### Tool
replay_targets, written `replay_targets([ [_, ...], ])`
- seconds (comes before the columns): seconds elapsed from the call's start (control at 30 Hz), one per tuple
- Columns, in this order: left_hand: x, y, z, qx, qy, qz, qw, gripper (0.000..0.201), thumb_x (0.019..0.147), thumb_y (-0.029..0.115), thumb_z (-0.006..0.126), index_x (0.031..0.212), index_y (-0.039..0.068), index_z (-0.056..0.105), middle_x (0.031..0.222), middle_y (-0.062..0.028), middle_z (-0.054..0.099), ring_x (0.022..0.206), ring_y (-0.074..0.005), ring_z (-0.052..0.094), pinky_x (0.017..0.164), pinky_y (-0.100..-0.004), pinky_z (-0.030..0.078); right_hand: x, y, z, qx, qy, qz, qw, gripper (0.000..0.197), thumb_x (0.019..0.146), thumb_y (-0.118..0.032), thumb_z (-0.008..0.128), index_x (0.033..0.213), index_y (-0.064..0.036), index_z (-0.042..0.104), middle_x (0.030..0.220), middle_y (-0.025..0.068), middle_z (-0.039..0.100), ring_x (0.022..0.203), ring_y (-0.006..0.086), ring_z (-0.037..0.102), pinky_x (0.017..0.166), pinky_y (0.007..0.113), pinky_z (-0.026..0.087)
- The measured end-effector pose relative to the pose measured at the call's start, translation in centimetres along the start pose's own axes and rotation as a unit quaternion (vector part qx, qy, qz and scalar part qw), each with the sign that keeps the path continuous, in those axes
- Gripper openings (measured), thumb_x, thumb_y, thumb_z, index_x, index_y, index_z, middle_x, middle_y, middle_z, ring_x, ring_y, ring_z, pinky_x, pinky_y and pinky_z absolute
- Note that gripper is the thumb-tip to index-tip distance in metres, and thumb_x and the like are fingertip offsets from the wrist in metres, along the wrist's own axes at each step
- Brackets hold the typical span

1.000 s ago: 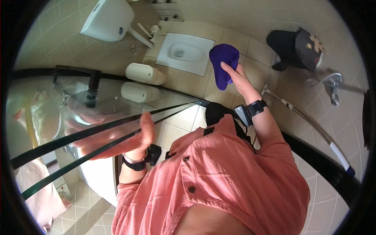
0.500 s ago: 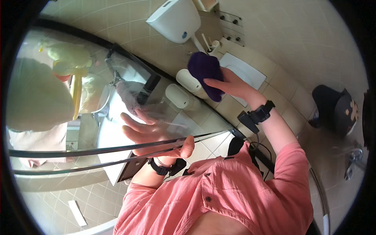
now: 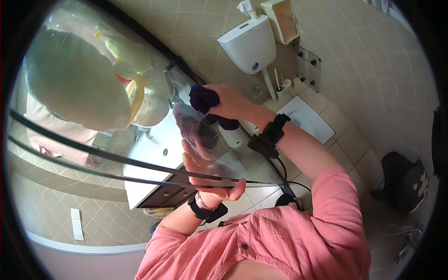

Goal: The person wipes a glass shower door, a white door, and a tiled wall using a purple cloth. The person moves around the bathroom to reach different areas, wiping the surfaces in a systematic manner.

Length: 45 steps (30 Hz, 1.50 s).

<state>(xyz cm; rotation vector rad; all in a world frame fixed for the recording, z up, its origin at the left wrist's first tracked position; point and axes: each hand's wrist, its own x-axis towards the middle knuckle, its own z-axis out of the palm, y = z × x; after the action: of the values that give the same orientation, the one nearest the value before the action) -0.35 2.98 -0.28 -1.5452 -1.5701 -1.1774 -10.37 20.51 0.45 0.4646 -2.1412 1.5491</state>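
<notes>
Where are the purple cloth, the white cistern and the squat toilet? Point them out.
Purple cloth (image 3: pixel 202 98), head view: its bunched upper part.
White cistern (image 3: pixel 248 44), head view: middle of its front.
Squat toilet (image 3: pixel 311 123), head view: its white surface.

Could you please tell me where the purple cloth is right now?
In the head view, the purple cloth is in the right hand, just left of centre, below and left of the white cistern.

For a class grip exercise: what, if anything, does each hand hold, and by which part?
Right hand: a bunched purple cloth, exact part hidden. Left hand: the glass panel, by its edge.
</notes>
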Motion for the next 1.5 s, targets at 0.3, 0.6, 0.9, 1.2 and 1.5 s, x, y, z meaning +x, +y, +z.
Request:
replay_targets([
  [0.3,-0.6,0.2,-0.2,0.064,-0.024,-0.01,0.998,0.121,0.074,0.03,0.074,0.154,0.018,-0.015,0.154,-0.0276,-0.017,0.144,-0.051,0.003,0.114,-0.0609,0.011,5.5,2.4,-1.3,-0.028,-0.122,-0.071,0.99,0.048,0.076,-0.021,0.074,0.118,-0.0051,0.059,0.107,0.014,0.067,0.099,0.0254,0.063,0.088,0.038,0.048],
  [0.6,0.2,0.2,-0.4,0.062,-0.025,0.0,0.998,0.118,0.063,0.028,0.08,0.153,0.016,0.005,0.155,-0.0293,-0.001,0.144,-0.0508,0.007,0.114,-0.0581,0.018,4.9,1.7,-4.7,0.0,-0.291,0.108,0.951,0.053,0.085,-0.042,0.066,0.132,-0.0226,0.05,0.1,0.0056,0.064,0.082,0.0201,0.063,0.049,0.033,0.05],
  [0.9,0.8,0.0,-0.2,0.027,-0.015,0.01,0.999,0.126,0.064,0.02,0.077,0.156,0.027,-0.009,0.159,-0.018,-0.013,0.146,-0.0479,-0.005,0.117,-0.0568,0.012,13.1,5.6,-2.0,-0.062,-0.264,0.161,0.949,0.064,0.082,-0.04,0.065,0.14,-0.0263,0.043,0.113,0.0094,0.064,0.086,0.0248,0.065,0.055,0.037,0.055],
  [1.2,1.2,-1.0,0.5,0.009,0.007,0.037,0.999,0.127,0.063,0.022,0.079,0.155,0.025,-0.008,0.159,-0.0184,-0.008,0.145,-0.0476,-0.003,0.115,-0.0579,0.011,17.5,11.3,-1.0,-0.14,-0.167,-0.049,0.975,0.054,0.079,-0.029,0.064,0.13,-0.0144,0.053,0.104,0.0154,0.067,0.088,0.0303,0.066,0.064,0.04,0.055],
  [1.5,0.5,0.0,-0.7,0.019,-0.048,0.022,0.998,0.128,0.064,0.019,0.079,0.154,0.025,-0.012,0.16,-0.017,-0.011,0.146,-0.0473,-0.005,0.115,-0.0593,0.01,6.5,4.3,-2.0,-0.01,-0.189,-0.035,0.981,0.048,0.082,-0.015,0.063,0.128,-0.0069,0.053,0.113,0.014,0.065,0.106,0.0291,0.061,0.095,0.038,0.046],
])
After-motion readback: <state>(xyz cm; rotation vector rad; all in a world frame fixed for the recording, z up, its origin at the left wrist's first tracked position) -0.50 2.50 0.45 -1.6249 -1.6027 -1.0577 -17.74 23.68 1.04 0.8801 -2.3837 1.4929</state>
